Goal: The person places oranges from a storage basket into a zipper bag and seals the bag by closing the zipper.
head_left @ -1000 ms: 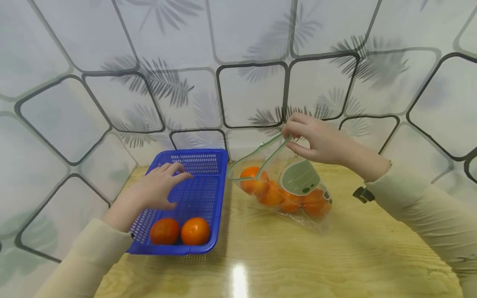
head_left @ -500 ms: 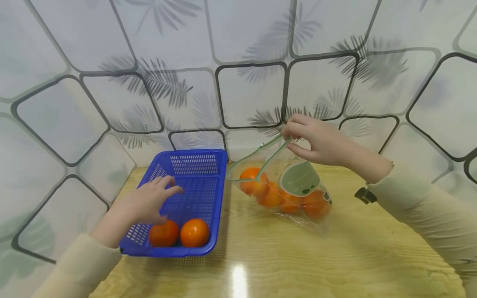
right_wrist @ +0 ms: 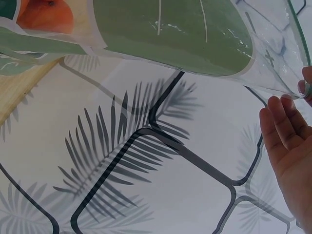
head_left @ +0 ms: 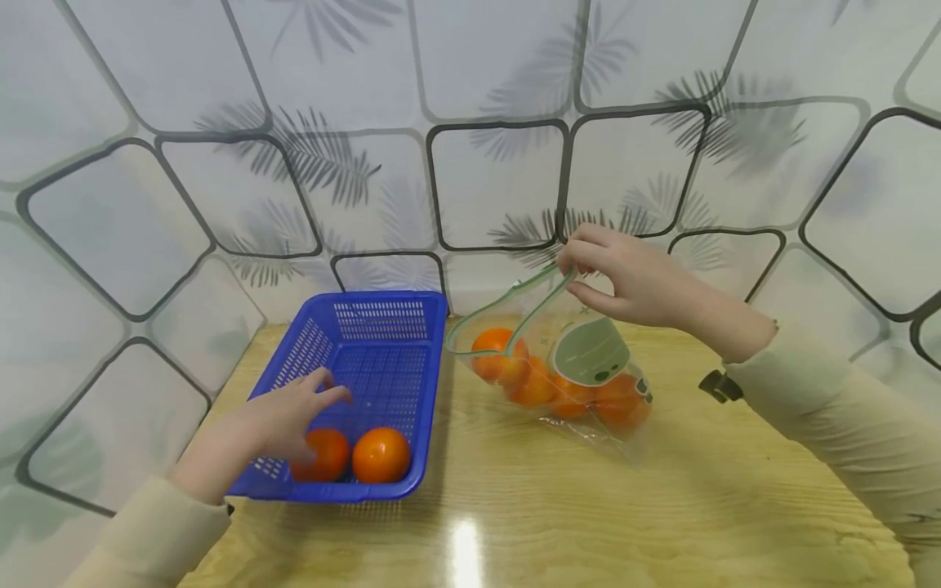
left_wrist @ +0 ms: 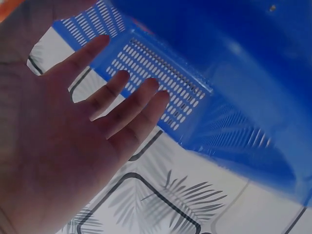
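My right hand (head_left: 617,273) pinches the rim of a clear zip bag (head_left: 544,318) by its green-edged mouth, which gapes toward the left. Several orange fruits (head_left: 532,384) lie inside the bag, behind a printed green patch (right_wrist: 175,34) in the right wrist view. My left hand (head_left: 279,420) hovers over the near left part of a blue plastic basket (head_left: 434,384), fingers spread and loosely bent, holding nothing. Two orange fruits sit at the basket's near end: the right one (head_left: 381,455) in full view, the left one (head_left: 327,456) partly behind my thumb. The left wrist view shows the palm (left_wrist: 53,151).
A light wooden table (head_left: 529,514) carries basket and bag side by side, with bare wood in front of them. A patterned wall covering (head_left: 500,188) with dark outlines and leaves rises close behind and at the left.
My left hand has moved left and toward me, from over the basket's middle to beside the left fruit. The basket shifted slightly left in view. My right hand and the bag stay put.
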A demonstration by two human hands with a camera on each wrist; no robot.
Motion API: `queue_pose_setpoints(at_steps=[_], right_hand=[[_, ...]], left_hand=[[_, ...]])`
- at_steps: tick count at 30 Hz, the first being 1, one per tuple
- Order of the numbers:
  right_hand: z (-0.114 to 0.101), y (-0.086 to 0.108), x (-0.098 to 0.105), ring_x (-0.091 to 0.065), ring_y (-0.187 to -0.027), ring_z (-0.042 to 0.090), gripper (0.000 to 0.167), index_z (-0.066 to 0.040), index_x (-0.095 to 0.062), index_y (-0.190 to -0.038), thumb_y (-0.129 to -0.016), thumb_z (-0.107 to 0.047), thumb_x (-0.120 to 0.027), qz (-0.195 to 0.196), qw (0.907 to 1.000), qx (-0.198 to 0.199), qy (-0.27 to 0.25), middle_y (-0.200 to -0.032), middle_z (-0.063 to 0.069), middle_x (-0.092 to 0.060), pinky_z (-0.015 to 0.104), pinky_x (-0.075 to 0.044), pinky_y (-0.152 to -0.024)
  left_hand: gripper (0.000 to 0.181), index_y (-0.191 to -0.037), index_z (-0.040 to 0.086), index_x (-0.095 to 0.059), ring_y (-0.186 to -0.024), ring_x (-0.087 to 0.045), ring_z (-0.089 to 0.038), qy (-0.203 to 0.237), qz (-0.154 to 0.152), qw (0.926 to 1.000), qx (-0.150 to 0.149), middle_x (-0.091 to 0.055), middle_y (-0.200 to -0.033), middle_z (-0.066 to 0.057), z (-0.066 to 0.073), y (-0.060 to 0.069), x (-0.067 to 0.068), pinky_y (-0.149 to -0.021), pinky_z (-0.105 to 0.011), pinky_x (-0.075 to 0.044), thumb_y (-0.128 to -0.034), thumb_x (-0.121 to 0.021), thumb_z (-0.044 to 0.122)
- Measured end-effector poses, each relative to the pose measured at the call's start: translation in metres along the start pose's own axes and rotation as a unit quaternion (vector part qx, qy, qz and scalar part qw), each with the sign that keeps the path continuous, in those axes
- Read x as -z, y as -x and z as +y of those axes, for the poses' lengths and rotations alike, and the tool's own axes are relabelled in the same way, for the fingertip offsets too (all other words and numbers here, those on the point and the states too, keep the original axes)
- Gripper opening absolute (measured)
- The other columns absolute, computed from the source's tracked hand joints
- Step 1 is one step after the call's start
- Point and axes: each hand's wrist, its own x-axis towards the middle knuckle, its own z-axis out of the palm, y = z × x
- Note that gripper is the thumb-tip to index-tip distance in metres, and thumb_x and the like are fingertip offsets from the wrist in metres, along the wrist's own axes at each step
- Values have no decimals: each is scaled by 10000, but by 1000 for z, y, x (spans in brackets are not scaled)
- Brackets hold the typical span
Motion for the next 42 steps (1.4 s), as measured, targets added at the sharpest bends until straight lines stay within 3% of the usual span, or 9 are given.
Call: queue_pose_setpoints(at_steps=[7,14,23,28,34,42], right_hand=[[0,1,0,-637,-885,173,162,-96,-689,-1058,-925,-24,-748,-7,10000,-61,60,-1041,39,-647,386,-550,-749],[0,2,-1,-636,-886,159,167,-102,-688,-1051,-920,-21,-752,44,10000,-61,52,-1036,31,-647,376,-554,-744],[2,3,-3,-625,-886,156,170,-109,-683,-1051,-919,-28,-755,50,10000,-54,52,-1032,37,-646,379,-550,-748],[3,3,-4,-625,-885,148,176,-108,-684,-1056,-918,-23,-753,74,10000,10,35,-1038,35,-647,373,-552,-746],[4,4,-4,-622,-888,145,181,-110,-685,-1061,-916,-26,-754,114,9999,37,-13,-1037,35,-645,375,-553,-744],[3,5,-4,-616,-863,161,165,-86,-678,-1061,-924,-28,-749,74,10000,37,-14,-1037,43,-640,368,-542,-725]], left_hand=[[738,-1323,197,-642,-800,-541,-170,259,-344,9991,5,-523,-1233,-126,1,1,-7,-610,-249,-483,-644,-897,63],[685,-1322,188,-659,-814,-587,-188,200,-586,9980,104,-553,-1235,-124,4,-1,-11,-671,-325,-554,-698,-931,114],[642,-1310,148,-681,-846,-607,-219,-4,-631,9980,64,-567,-1154,-117,1,-3,-18,-772,-449,-602,-720,-934,125],[595,-1276,144,-692,-905,-633,-257,4,-764,9968,226,-603,-1156,-132,1,-3,-18,-833,-529,-612,-729,-923,101],[523,-1176,153,-693,-866,-614,-250,-91,-810,9965,210,-601,-1076,-105,1,-6,-17,-810,-515,-604,-705,-911,83],[576,-1193,168,-687,-899,-579,-259,-177,-809,9963,239,-575,-1073,-85,4,-7,-17,-797,-506,-605,-685,-928,49]])
